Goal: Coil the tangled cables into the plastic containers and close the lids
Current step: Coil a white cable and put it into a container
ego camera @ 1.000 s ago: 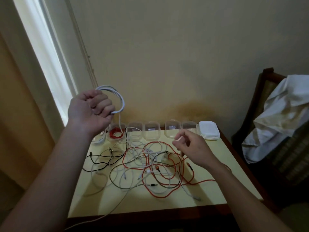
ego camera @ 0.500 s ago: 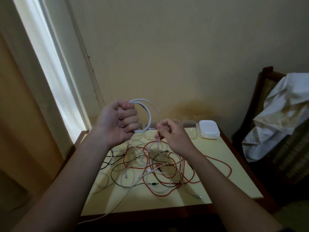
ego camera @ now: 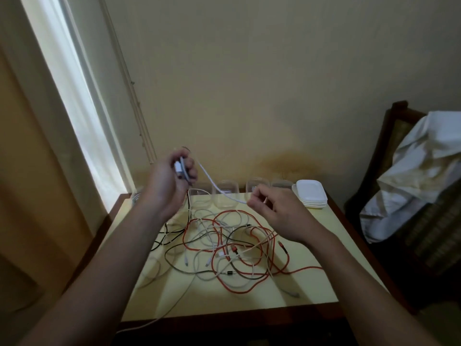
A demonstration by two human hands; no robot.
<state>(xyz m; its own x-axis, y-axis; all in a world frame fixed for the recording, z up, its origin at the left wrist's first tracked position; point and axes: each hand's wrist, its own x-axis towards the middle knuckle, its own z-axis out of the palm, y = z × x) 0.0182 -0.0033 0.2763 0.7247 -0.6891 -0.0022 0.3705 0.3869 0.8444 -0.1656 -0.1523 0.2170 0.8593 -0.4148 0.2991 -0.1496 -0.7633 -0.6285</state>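
My left hand (ego camera: 172, 181) is raised above the table's back left, closed around a small coil of white cable (ego camera: 180, 168). A free length of that white cable (ego camera: 214, 187) runs down to my right hand (ego camera: 277, 208), which pinches it between thumb and fingers. Below both hands lies a tangle of cables (ego camera: 232, 248), red, white, grey and black, on the yellow table (ego camera: 336, 268). Several clear plastic containers (ego camera: 225, 193) stand in a row along the table's back edge. A stack of white lids (ego camera: 311, 193) sits at the back right corner.
A white cable trails off the table's front edge (ego camera: 139, 328). A dark wooden chair (ego camera: 399, 126) draped with white cloth (ego camera: 424, 156) stands to the right. A bright window strip (ego camera: 82, 116) runs along the left, and the wall is close behind the table.
My left hand has moved right and turned, so the coil now sits edge-on. My right hand rose from the tangle, took the white cable's free length and drew it to the right.
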